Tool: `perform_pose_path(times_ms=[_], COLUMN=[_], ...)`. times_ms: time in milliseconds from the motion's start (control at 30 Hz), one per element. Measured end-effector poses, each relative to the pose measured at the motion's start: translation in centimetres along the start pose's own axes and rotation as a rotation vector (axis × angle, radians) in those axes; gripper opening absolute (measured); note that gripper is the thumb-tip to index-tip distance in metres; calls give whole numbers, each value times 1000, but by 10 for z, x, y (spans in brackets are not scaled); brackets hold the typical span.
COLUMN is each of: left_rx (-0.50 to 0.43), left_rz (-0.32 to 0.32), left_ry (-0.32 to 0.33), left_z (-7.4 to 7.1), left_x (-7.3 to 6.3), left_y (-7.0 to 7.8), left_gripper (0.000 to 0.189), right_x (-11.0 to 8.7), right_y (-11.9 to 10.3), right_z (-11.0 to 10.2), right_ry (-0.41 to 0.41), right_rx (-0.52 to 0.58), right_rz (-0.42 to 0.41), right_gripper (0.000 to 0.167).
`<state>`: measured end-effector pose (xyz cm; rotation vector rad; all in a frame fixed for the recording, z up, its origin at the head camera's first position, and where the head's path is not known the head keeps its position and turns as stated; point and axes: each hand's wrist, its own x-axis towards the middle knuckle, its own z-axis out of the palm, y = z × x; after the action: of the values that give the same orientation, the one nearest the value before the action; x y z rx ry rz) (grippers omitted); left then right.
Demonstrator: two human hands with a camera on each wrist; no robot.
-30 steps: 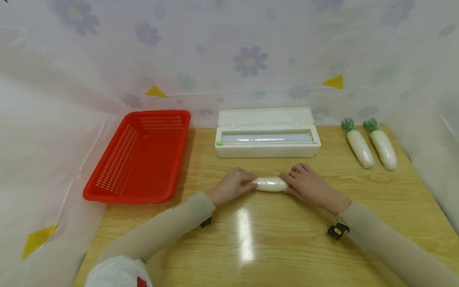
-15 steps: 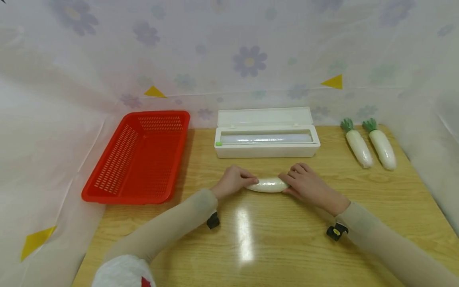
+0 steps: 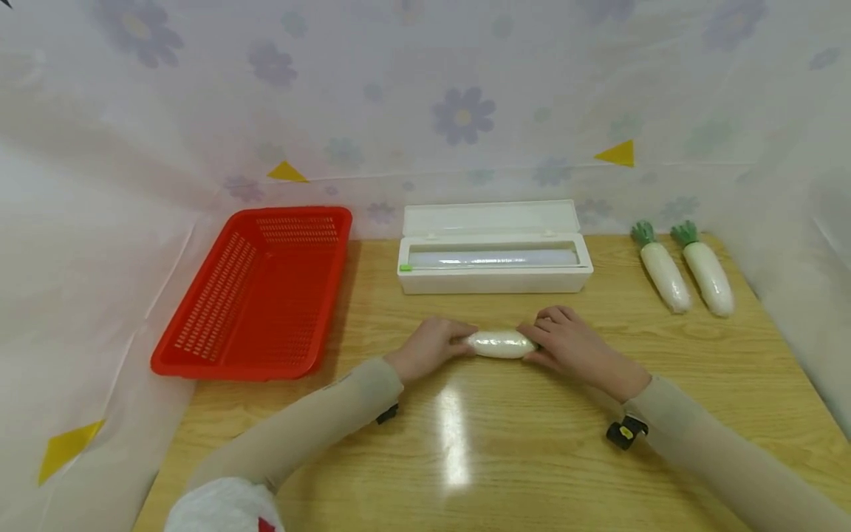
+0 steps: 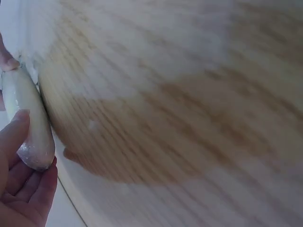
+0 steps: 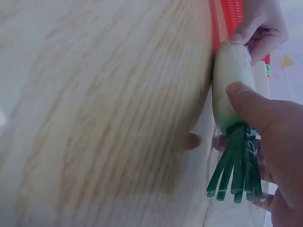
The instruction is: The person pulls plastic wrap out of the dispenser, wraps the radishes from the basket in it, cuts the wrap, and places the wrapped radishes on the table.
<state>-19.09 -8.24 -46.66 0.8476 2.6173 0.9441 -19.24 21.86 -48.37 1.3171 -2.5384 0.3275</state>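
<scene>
A white radish with a shiny plastic film around it lies crosswise in front of me, between my two hands. My left hand pinches its tapered tip, thumb on one side and fingers on the other, as the left wrist view of the radish shows. At the leafy end, my right hand grips the radish with the thumb pressed on its body. Its green leaves stick out beneath that hand in the right wrist view, with clear film about them; the head view hides them.
Behind the hands stands an open white box holding a roll of plastic film. A red basket sits at the left. Two more radishes with green tops lie at the back right of the wooden table.
My left hand shifted its hold at the radish tip, lifting its fingers higher half a second ago and then closing round the tip again. The right hand stays nearly still.
</scene>
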Motion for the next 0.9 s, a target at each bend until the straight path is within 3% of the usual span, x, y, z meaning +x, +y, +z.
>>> perform_pose_path(times_ms=[267, 433, 533, 700, 800, 900], left_rx=[6, 10, 17, 30, 41, 57], left_rz=[2, -4, -3, 7, 10, 26], left_ry=[6, 8, 14, 21, 28, 50], left_z=[3, 3, 3, 2, 1, -1], left_x=[-3, -3, -3, -2, -2, -3], left_y=[-2, -1, -1, -3, -8, -14], left_gripper=[47, 47, 46, 45, 44, 42], right_x=[-12, -26, -29, -30, -31, -32], right_y=[5, 13, 15, 20, 24, 29], right_z=[-17, -32, -36, -35, -32, -28], right_ry=[-56, -162, -182, -132, -61, 33], right_rx=[-12, -34, -4, 92, 199, 280], right_rz=[84, 203, 241, 280, 315, 251], right_gripper=[68, 58, 48, 43, 30, 17])
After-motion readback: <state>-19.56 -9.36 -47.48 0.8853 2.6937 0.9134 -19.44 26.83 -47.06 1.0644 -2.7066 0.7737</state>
